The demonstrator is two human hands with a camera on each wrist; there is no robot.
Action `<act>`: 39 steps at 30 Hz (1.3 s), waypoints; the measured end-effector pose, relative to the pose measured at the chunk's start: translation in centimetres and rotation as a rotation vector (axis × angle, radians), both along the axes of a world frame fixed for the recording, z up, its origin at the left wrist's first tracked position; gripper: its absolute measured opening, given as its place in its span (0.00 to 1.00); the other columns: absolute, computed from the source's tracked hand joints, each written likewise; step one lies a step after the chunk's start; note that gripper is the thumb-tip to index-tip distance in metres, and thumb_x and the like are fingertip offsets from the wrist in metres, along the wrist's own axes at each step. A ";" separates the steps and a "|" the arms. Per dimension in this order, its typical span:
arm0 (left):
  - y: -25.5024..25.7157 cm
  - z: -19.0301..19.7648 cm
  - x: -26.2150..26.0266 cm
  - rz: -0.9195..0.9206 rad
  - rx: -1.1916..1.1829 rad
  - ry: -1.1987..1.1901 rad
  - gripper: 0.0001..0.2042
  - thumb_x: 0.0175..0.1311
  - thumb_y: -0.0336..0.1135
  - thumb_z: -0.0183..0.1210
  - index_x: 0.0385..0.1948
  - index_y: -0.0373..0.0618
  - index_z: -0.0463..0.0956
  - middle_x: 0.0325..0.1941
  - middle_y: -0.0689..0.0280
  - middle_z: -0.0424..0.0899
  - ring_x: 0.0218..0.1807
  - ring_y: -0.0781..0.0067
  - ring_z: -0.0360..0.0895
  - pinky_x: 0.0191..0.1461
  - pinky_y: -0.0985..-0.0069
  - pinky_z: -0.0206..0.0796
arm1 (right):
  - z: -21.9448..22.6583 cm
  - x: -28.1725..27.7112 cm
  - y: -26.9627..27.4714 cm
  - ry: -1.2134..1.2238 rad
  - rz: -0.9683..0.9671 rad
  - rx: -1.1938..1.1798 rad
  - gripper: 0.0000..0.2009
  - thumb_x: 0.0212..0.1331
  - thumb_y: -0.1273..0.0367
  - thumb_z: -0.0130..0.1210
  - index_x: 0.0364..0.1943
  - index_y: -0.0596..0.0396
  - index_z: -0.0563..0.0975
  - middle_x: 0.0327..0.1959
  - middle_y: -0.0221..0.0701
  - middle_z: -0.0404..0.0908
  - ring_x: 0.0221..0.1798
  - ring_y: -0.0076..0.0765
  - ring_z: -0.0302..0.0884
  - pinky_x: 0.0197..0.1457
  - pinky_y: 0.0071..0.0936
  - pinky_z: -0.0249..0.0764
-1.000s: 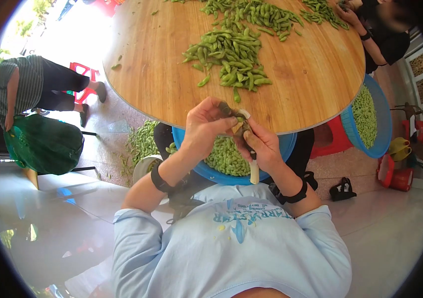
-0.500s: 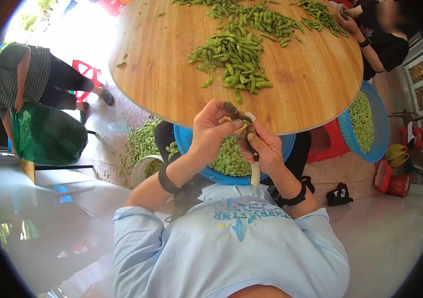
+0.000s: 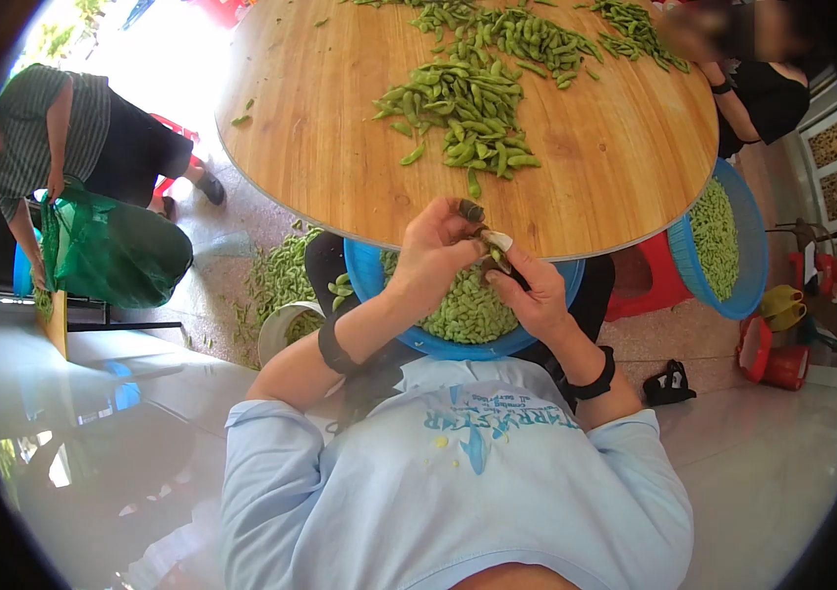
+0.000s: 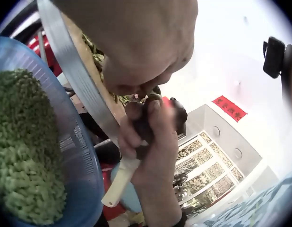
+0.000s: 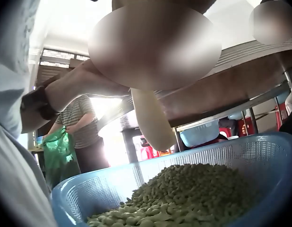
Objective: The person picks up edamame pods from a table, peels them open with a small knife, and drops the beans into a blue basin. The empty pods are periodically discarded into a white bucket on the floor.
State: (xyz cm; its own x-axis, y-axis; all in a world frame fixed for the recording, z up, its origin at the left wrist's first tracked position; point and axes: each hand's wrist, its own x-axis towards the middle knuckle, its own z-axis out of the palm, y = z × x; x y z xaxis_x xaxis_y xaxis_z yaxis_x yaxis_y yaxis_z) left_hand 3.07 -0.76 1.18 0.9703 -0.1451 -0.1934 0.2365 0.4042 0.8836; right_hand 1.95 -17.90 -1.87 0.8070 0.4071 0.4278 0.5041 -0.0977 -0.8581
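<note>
In the head view my left hand (image 3: 430, 251) and right hand (image 3: 540, 295) meet just in front of the table edge. My left thumb and fingers pinch what looks like a green soybean pod (image 3: 499, 258), mostly hidden by the fingers. My right hand grips a tool with a cream handle (image 4: 120, 184), which points down from the fist; its working end is hidden. A dark wrap (image 3: 471, 209) covers a left fingertip, and a white one (image 3: 498, 239) sits at a right fingertip. Below both hands stands a blue basin (image 3: 358, 270) of shelled beans (image 5: 193, 191).
Heaps of pods (image 3: 458, 103) lie on the round wooden table (image 3: 320, 157). Loose pods (image 3: 281, 280) and a white bucket (image 3: 273, 334) are at floor level, left. Another blue basin (image 3: 758, 231) of beans stands right. One person holds a green bag (image 3: 133, 251); another sits across.
My hands shift slightly right and closer together, and the cream handle drops out of sight in the head view. At left, the person's green bag moves right while one arm reaches lower.
</note>
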 end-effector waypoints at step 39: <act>4.9 2.1 1.9 -0.176 0.005 0.110 0.08 0.57 0.23 0.57 0.38 0.36 0.73 0.33 0.57 0.83 0.32 0.72 0.80 0.27 0.80 0.70 | 3.0 -0.8 -1.5 -0.061 0.136 -0.491 0.28 0.57 0.75 0.49 0.63 0.65 0.56 0.30 0.48 0.75 0.30 0.55 0.76 0.34 0.39 0.73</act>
